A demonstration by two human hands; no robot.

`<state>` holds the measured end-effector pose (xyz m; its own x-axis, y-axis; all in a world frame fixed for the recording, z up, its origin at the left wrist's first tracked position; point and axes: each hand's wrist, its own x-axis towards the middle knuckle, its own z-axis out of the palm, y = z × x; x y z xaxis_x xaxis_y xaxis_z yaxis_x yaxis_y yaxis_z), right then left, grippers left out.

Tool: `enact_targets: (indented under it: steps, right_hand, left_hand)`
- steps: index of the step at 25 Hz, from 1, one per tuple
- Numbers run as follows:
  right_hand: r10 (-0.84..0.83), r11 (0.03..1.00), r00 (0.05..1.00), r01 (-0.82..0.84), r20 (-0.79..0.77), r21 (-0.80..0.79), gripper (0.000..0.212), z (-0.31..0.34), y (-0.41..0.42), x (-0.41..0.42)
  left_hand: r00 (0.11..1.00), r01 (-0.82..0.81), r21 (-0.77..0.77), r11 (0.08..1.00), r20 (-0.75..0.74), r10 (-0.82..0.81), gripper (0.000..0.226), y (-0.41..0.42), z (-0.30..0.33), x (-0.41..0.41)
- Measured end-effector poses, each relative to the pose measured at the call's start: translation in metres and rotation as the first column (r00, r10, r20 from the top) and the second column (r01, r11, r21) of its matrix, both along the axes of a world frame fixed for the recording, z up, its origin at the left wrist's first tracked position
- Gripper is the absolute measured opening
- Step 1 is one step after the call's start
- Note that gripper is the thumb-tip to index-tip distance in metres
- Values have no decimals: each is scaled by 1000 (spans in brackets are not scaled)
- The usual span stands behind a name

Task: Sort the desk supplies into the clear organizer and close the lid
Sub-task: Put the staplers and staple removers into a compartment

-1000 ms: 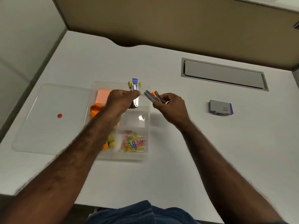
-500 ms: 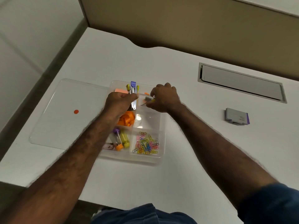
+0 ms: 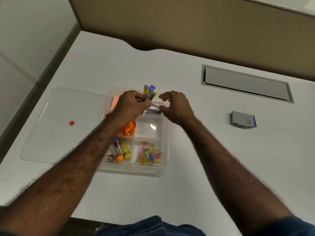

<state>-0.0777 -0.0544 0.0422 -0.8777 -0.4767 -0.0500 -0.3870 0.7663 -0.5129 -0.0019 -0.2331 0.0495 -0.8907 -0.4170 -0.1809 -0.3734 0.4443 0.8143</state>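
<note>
Over the far end of the clear organizer (image 3: 166, 137), both hands close together but apart. Left hand (image 3: 131, 106) curled round a bunch of small staple removers (image 3: 149, 92), purple and yellow tips poking up past the knuckles. Right hand (image 3: 175, 108) loosely cupped, fingers spread and gripping nothing, thumb tip just beside some grey metal pieces (image 3: 154, 111) lying in the far right compartment; whether thumb and metal touch cannot be told. Under the left hand, a pink sticky pad (image 3: 114, 103) in the far left compartment, partly hidden. Nearer along the left forearm, orange pieces (image 3: 128, 130) in the middle left compartment, then small tubes (image 3: 121, 150) with purple, orange and yellow caps in the near left one. Below the right hand, a bare middle right compartment catching a glare, and nearer still a heap of coloured paper clips (image 3: 149, 154) in the near right compartment. Left of the left forearm, the clear lid (image 3: 56, 137) flat on the white desk (image 3: 204, 167), touching the organizer's side, an orange dot (image 3: 72, 123) on it. Well to the right of the right hand, a small grey and purple stapler (image 3: 243, 119) alone on the desk. Beyond that, a grey cable hatch (image 3: 245, 83) set into the desk surface. At the near edge, dark blue clothing.
</note>
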Motion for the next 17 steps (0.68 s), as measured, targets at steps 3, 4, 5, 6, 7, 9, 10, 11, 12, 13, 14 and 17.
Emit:
enact_targets:
  steps: [3, 4, 5, 6, 7, 9, 10, 11, 12, 13, 14, 17]
  right_hand:
    - [-56, 991, 998, 60, 32, -122, 41, -2, 5, 8]
    - [-72, 986, 997, 77, 41, -146, 42, -3, 8, 10]
    - [-90, 982, 995, 97, 46, -163, 42, -3, 12, 11]
    - [-111, 977, 993, 119, 51, -178, 42, -4, 16, 11]
    - [-129, 973, 990, 137, 57, -187, 42, -5, 20, 12]
    - [-154, 967, 985, 166, 75, -192, 42, -6, 25, 12]
    - [-160, 966, 983, 174, 87, -190, 42, -6, 27, 13]
    - [-163, 965, 982, 179, 97, -189, 43, -7, 28, 13]
    - [-167, 965, 981, 184, 104, -187, 42, -7, 29, 13]
    - [-172, 964, 979, 190, 110, -184, 42, -8, 31, 14]
    - [-176, 964, 978, 195, 114, -181, 41, -8, 32, 14]
    - [-173, 968, 978, 190, 117, -163, 39, -8, 39, 15]
  left_hand:
    - [995, 101, -141, 985, -12, -104, 34, -4, -4, -4]
    - [988, 147, -187, 971, -15, -153, 34, -6, -7, -6]
    - [978, 203, -227, 953, -6, -209, 34, -8, -8, -9]
    - [964, 260, -264, 929, 18, -265, 35, -9, -9, -14]
    - [950, 310, -298, 903, 53, -309, 37, -9, -9, -19]
    - [918, 395, -381, 836, 129, -375, 37, -8, -9, -28]
    - [904, 426, -426, 798, 159, -398, 37, -6, -10, -31]
    - [890, 453, -462, 763, 184, -417, 37, -5, -10, -34]
    - [875, 480, -486, 730, 209, -437, 37, -3, -12, -36]
    - [856, 515, -495, 700, 243, -457, 38, -1, -13, -38]
    - [833, 551, -496, 672, 279, -477, 39, 1, -14, -39]
    - [783, 621, -493, 609, 366, -503, 40, 3, -15, -44]
